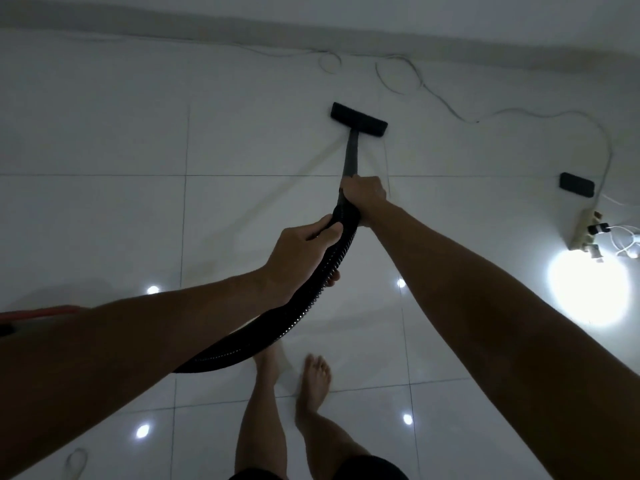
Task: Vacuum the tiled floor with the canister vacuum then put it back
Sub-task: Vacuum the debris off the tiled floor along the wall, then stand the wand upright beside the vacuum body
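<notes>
Plainly mid-sweep: vacuuming step in hand, putting away not yet begun. Right hand (363, 194) grips the top of the wand (351, 155), fingers wrapped round it; left hand (304, 252) grips the ribbed hose (311, 303) just behind, fingers curled about it. Floor head (358, 119) lies flat on the tiled floor (104, 220), near the far wall, well ahead of two bare feet. Canister itself: only a red edge (41, 313) at far left, likely it, cannot confirm.

Next move, by my reading: draw the head back along the tiles, keeping clear of the loose cable (433, 95) close to its right.

Count: one wand, one hose, one head, one power strip (583, 233), one dark flat object (576, 184) beside it, two hands
</notes>
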